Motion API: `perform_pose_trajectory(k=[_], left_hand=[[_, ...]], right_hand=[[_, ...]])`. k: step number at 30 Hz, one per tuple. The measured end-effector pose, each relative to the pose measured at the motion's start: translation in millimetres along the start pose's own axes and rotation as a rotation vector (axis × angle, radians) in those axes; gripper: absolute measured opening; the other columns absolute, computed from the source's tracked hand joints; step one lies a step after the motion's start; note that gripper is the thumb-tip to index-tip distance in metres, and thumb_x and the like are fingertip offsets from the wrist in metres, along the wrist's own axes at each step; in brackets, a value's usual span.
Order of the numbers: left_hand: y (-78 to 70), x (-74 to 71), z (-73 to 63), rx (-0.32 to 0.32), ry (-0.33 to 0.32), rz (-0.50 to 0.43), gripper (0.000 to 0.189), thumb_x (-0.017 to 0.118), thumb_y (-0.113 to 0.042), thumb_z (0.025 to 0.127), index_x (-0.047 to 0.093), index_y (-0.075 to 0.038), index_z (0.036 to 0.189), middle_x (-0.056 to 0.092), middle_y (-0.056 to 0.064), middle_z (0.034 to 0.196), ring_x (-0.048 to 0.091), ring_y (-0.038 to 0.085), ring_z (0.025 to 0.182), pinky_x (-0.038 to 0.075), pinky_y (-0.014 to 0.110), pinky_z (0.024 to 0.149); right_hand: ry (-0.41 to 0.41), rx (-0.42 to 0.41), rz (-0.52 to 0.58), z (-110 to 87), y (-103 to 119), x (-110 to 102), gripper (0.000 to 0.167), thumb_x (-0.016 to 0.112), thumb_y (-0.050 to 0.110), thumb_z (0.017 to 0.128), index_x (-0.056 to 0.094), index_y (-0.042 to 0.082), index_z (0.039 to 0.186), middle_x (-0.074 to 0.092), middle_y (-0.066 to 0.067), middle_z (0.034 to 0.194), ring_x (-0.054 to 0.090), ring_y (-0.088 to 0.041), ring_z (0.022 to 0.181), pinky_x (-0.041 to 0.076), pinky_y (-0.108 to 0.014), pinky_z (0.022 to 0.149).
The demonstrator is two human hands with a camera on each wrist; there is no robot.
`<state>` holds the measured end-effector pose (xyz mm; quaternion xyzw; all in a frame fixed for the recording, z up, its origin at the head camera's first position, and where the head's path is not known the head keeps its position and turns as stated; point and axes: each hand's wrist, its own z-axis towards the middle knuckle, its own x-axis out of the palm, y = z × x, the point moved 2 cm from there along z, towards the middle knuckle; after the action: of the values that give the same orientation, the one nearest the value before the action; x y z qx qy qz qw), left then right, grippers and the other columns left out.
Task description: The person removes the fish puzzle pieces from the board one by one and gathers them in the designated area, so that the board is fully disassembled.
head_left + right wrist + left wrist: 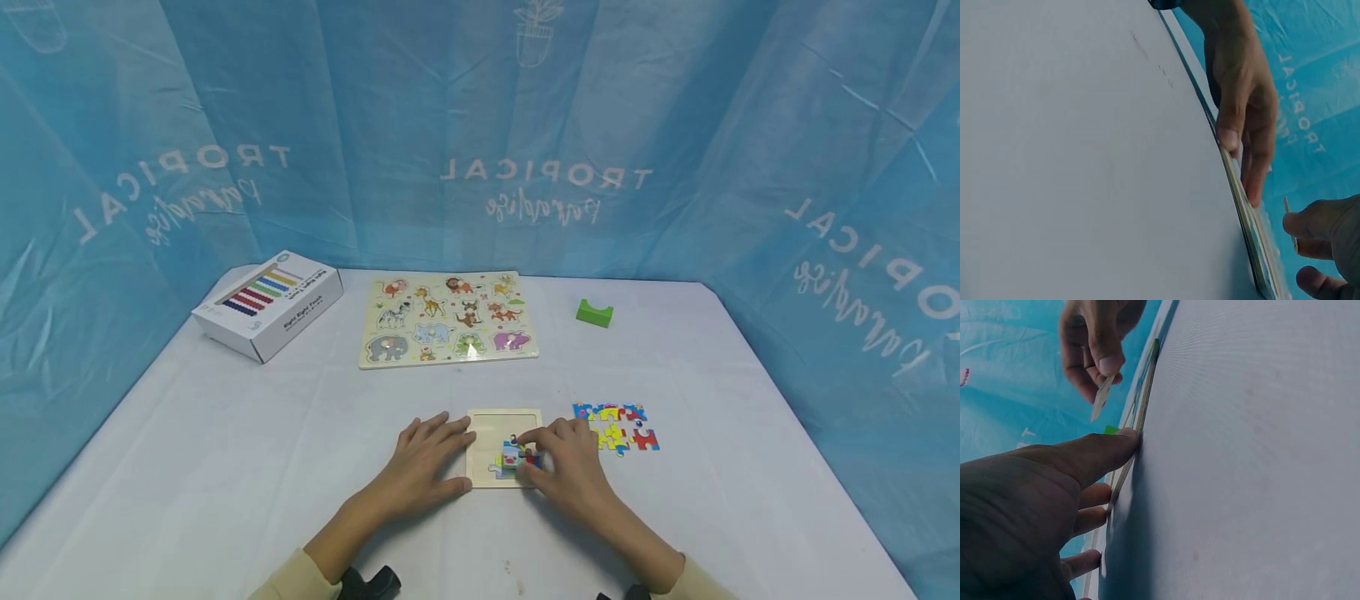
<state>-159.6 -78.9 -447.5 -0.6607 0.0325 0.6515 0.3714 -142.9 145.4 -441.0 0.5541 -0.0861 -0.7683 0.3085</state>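
A small square wooden puzzle tray (483, 425) lies on the table, with a few joined jigsaw pieces (497, 470) at its lower right. My left hand (422, 468) is spread along the tray's left side, thumb near the front corner and fingertips at the edge. In the left wrist view the left thumb (1119, 447) presses that edge. Above the tray, my right hand (573, 471) pinches a puzzle piece (512, 455) between thumb and fingers. The piece (1102, 399) appears tilted and raised off the tray in the left wrist view. Its printed side faces up.
Several loose jigsaw pieces (615, 427) lie right of the tray, beyond my right hand. Farther back are an animal peg board (450, 321), a green notched block (595, 313) and a white box (270, 304). Blue curtains (480, 100) hang around the white table (225, 467).
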Motion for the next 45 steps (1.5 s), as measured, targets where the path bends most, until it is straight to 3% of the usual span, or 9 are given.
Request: perform_pose_trajectory(k=[10,23,28,45], left_hand=[[-1.4,-0.5,0.1,-0.01,0.012,-0.028,0.059,0.07,-0.038,0.081,0.053,-0.015,0.133,0.044,0.005,0.146,0.031,0.036,0.139,0.019,0.064,0.109],[-2.3,-0.4,1.5,-0.005,0.008,-0.018,0.06,0.071,-0.037,0.081,0.053,-0.015,0.133,0.044,0.005,0.147,0.031,0.035,0.139,0.018,0.063,0.11],[-1.1,0.3,0.9,-0.019,0.013,-0.014,0.059,0.07,-0.037,0.081,0.053,-0.016,0.133,0.043,0.004,0.147,0.031,0.035,0.14,0.018,0.063,0.11],[-2.2,-0.4,-1.3,-0.031,0.023,-0.038,0.058,0.07,-0.036,0.082,0.053,-0.015,0.133,0.043,0.005,0.148,0.03,0.036,0.14,0.016,0.064,0.11]], right_hand=[[-0.047,0.005,-0.102,-10.9,-34.6,-21.1,0.034,0.083,0.014,0.063,0.071,0.023,0.094,0.054,0.005,0.077,0.039,-0.013,0.085,0.03,-0.032,0.074],[0.049,0.157,-0.174,-28.1,-67.3,-48.8,0.03,0.08,0.018,0.067,0.07,0.024,0.095,0.052,0.005,0.08,0.042,-0.021,0.093,0.029,-0.039,0.08],[0.085,0.176,-0.2,-32.5,-73.6,-53.4,0.029,0.08,0.02,0.069,0.07,0.023,0.095,0.052,0.006,0.081,0.041,-0.02,0.09,0.029,-0.038,0.079],[0.098,0.158,-0.188,-38.6,-80.0,-53.2,0.028,0.08,0.021,0.068,0.07,0.026,0.094,0.051,0.007,0.08,0.039,-0.018,0.086,0.028,-0.035,0.077]])
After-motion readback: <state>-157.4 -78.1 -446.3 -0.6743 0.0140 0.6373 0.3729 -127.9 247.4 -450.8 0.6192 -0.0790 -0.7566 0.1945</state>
